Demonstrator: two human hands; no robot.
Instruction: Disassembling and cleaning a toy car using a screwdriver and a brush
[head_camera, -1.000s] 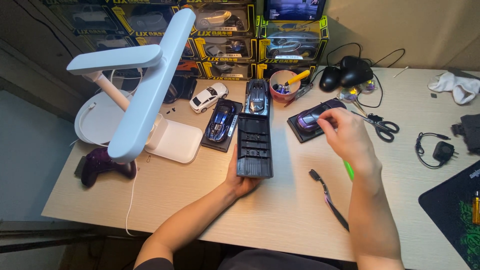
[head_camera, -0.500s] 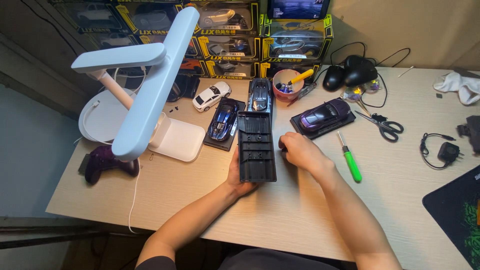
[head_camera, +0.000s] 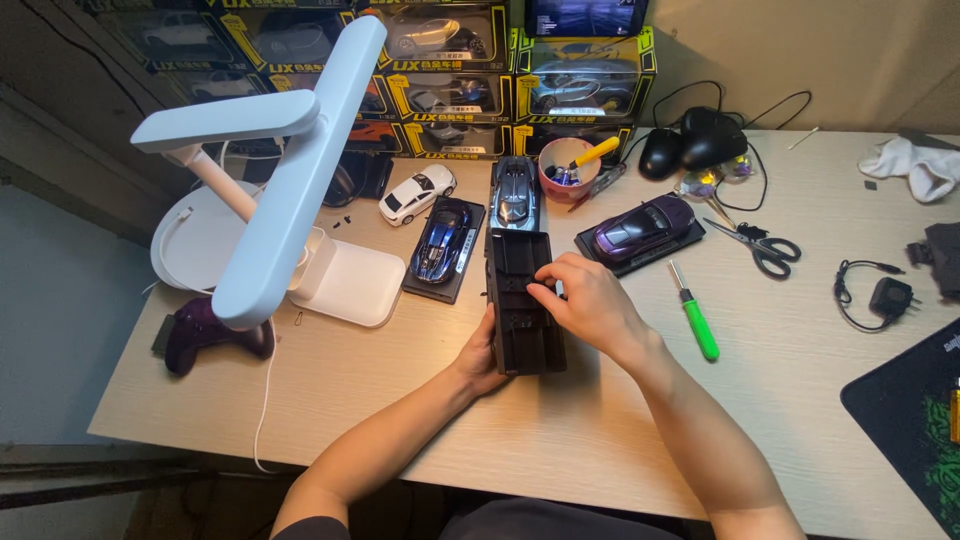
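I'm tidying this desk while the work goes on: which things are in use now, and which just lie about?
In use:
left hand, holding the black car base
right hand, fingers on that base

Lying about:
green screwdriver
scissors
purple model car
blue model car
white model car
game controller
desk lamp
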